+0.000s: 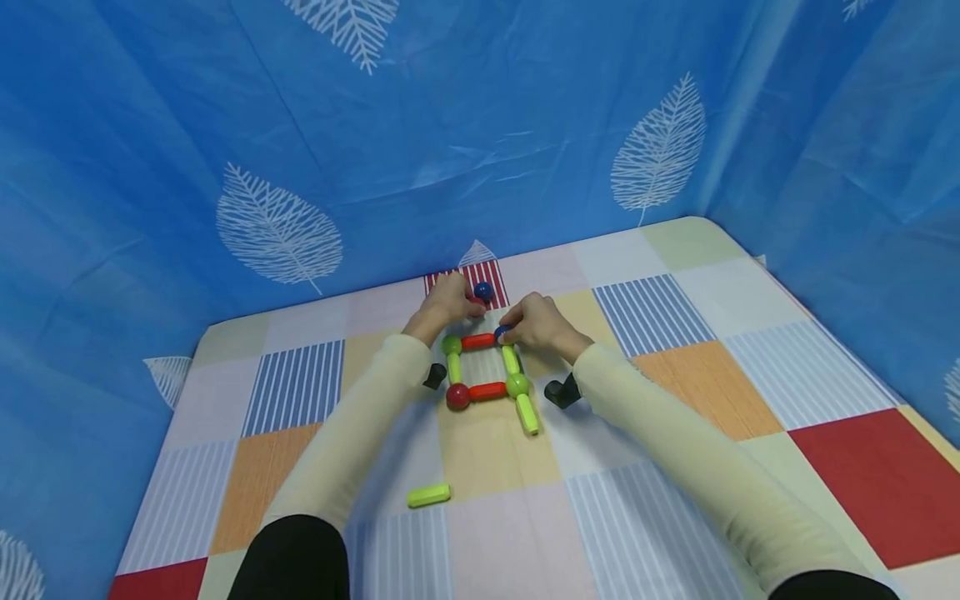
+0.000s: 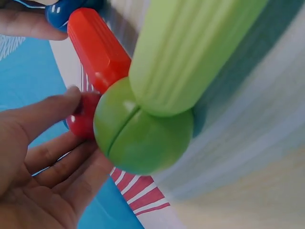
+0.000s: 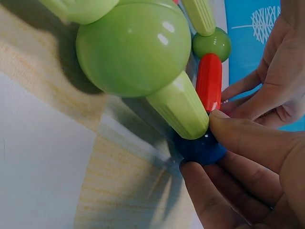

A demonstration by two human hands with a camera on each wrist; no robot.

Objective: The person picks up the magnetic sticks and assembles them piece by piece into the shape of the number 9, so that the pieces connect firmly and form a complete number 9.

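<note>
A toy frame of rods and balls lies on the table. Its corners are a green ball (image 1: 452, 345), a large red ball (image 1: 457, 397), another green ball (image 1: 517, 384) and a blue ball (image 3: 202, 149). Red rods (image 1: 487, 391) and yellow-green rods (image 1: 454, 368) link them, and one extra yellow-green rod (image 1: 527, 414) sticks out toward the front. My right hand (image 1: 542, 323) pinches the blue corner ball between thumb and fingers. Beyond the frame, my left hand (image 1: 446, 303) holds a second red ball (image 2: 85, 115) between thumb and fingers. Another blue ball (image 1: 483, 291) is just beside it.
A loose yellow-green rod (image 1: 429, 496) lies nearer the front of the table. A patchwork-patterned cloth (image 1: 510, 533) covers the tabletop. Blue curtains (image 1: 480, 125) with white leaf prints hang close behind the far edge and along the sides.
</note>
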